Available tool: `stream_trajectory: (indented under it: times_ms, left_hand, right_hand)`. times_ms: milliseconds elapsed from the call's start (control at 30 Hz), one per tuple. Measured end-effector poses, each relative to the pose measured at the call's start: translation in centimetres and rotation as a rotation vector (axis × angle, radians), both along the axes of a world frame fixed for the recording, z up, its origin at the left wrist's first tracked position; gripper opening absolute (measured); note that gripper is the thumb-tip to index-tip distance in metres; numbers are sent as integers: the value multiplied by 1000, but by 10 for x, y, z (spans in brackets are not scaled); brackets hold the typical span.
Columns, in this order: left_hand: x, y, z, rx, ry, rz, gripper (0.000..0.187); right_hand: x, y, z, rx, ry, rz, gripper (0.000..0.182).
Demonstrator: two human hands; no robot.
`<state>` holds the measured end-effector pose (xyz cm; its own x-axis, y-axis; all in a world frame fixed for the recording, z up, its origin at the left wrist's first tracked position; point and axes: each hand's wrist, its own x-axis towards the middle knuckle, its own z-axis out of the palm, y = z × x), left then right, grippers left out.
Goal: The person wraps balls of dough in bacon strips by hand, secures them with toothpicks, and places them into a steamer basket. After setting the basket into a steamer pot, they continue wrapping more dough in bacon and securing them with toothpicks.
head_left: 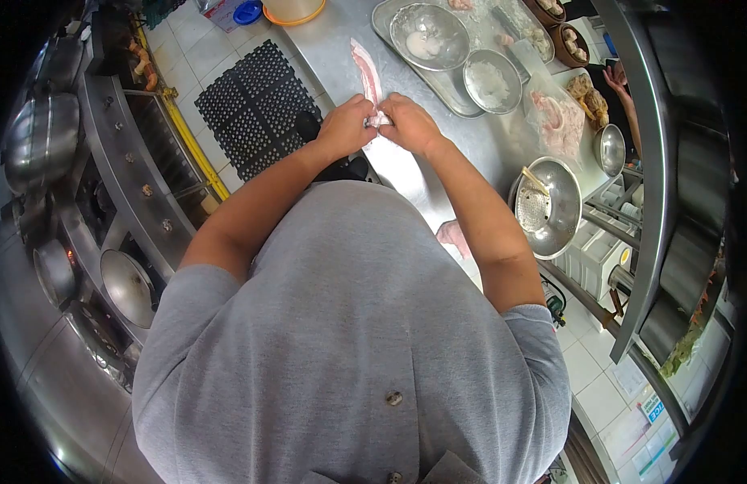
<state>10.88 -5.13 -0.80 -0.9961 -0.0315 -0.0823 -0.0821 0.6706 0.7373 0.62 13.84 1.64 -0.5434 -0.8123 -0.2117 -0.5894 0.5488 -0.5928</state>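
On the steel worktable (325, 48) lies a long strip of raw, fatty pork (367, 68), stretching away from me. My left hand (346, 127) and my right hand (410, 123) meet at its near end, fingers curled and pinching it from both sides. Between the fingertips a small whitish bundle (379, 119) shows; it looks like the strip's end rolled or folded up, and whatever may be inside is hidden. Another piece of raw meat (452, 238) lies by my right forearm, partly covered by it.
A tray (380, 20) at the back holds a bowl with white powder (426, 40) and a second powdery bowl (493, 81). Right of these are a plastic bag of meat (555, 121), a colander (535, 210) and a small bowl (610, 149). Another person's hand (615, 77) shows far right.
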Motion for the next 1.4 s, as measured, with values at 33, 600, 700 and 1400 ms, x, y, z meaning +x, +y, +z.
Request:
stream_trajectory:
  times_ms: [33,600,700,1400]
  left_hand:
    - [-2,0,-1,-17,-15,-17,28]
    - [-10,-7,-15,81,33,5,25]
    - [-14,-11,-15,77,-15,-6,24]
    - [-18,-10,4,-94,104,-86,33]
  right_hand:
    - [-2,-1,-1,11,-16,1,32]
    - [-5,0,-11,-62,-189,-153,35]
    - [-6,-1,-15,-80,-219,-147,33]
    - [0,4,-17,-129,113,-50,36]
